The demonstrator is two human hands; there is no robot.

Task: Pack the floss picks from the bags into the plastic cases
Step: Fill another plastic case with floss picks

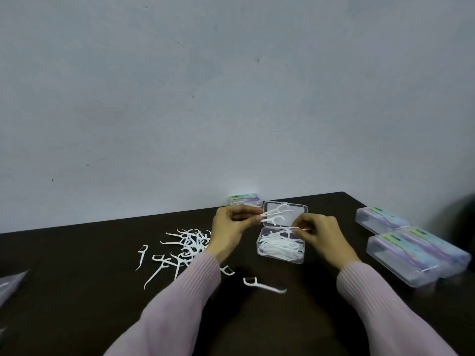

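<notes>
White floss picks [276, 249] fill open clear case [281, 246] | both hands pinch picks: left [230, 226], right [320, 233]

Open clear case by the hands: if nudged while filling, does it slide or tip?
The open case looks like thin clear plastic, so probably light and apt to slide on the smooth dark table. Its raised lid stands at the back, so a push there may tip it. The picks inside add little weight, likely.

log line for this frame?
left hand: pinches floss picks | right hand: pinches pick over open case | loose picks on table
</notes>
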